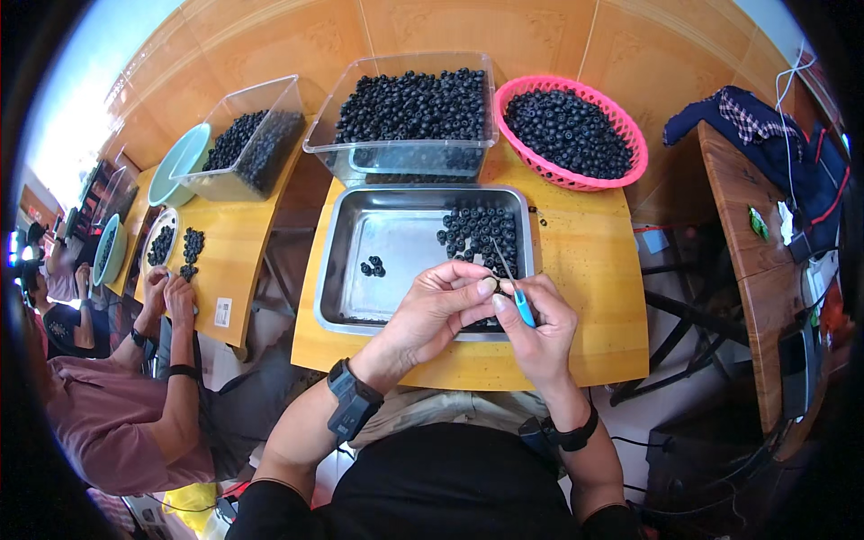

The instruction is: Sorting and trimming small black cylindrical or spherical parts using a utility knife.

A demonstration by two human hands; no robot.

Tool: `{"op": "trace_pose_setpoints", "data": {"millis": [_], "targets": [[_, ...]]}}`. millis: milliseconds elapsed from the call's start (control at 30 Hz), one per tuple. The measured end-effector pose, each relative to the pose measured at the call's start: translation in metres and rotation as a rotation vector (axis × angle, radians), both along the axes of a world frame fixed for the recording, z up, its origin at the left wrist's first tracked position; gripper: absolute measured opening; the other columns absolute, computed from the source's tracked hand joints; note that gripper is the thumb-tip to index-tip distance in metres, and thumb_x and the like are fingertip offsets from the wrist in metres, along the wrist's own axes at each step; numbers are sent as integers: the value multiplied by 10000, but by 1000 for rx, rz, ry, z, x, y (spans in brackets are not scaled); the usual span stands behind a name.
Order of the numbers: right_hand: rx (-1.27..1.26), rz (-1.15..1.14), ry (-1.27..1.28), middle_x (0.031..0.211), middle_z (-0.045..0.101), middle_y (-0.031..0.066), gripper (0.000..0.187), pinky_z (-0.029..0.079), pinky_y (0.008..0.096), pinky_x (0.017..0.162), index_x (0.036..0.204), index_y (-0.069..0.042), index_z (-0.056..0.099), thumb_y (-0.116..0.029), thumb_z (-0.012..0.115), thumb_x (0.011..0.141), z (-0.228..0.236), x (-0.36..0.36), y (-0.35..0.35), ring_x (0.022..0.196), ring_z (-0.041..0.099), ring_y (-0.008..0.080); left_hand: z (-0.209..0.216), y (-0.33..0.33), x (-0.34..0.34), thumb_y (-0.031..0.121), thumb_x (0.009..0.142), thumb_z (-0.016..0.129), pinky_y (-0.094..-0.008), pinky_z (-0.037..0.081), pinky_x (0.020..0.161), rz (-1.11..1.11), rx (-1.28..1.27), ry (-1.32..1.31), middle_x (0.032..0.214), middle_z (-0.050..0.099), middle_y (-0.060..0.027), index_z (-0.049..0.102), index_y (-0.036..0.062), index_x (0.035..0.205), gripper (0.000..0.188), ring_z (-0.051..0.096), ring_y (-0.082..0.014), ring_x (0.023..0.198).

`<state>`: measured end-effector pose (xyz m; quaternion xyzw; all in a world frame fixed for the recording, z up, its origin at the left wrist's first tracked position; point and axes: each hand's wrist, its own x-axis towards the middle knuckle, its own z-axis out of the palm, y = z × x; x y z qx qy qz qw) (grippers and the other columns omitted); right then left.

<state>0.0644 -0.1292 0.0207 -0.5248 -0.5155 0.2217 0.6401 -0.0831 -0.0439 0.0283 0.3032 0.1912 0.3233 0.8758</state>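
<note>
Yellow wooden table below, left hand pinching a mostly hidden dark piece, right hand gripping a blue-handled pick; in the rectangular steel tray I judge few round dark berries finished, most left.

Pinches a small dark piece in the left grip and a blue-handled pointed tool in the right grip, above a metal tray of round dark pieces.

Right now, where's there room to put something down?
Inside the tray, left, around the small berry cluster. On the table, right of the tray, in front of the pink basket. Crowded at the tray's right: berries, left hand, right hand; behind the tray: tub, pink basket.
</note>
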Motion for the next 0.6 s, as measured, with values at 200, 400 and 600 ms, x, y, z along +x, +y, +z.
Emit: {"op": "trace_pose_setpoints", "data": {"millis": [200, 400, 600], "targets": [[9, -10, 6, 859, 623, 61, 188, 433, 236, 632, 994, 54, 711, -94, 756, 886, 0, 0, 2, 732, 548, 94, -4, -7, -2, 80, 979, 627, -325, 622, 882, 15, -37, 12, 1029, 711, -109, 668, 23, 1047, 98, 710, -187, 955], [45, -22, -11, 851, 630, 63, 152, 438, 236, 636, 969, 55, 717, -77, 732, 894, 5, 1, 3, 740, 563, 96, -3, -11, -2, 99, 1004, 589, -341, 610, 910, 15, -70, 20, 1037, 711, -115, 653, 14, 1050, 115, 713, -202, 970], [64, 25, -46, 939, 635, 87, 231, 461, 243, 660, 1045, 35, 716, -44, 761, 833, 1, 3, 0, 771, 587, 121, -3, -14, -4, 97, 996, 601, -330, 611, 871, 11, -88, -10, 1018, 705, -97, 644, 41, 1076, 106, 710, -182, 946]]}}
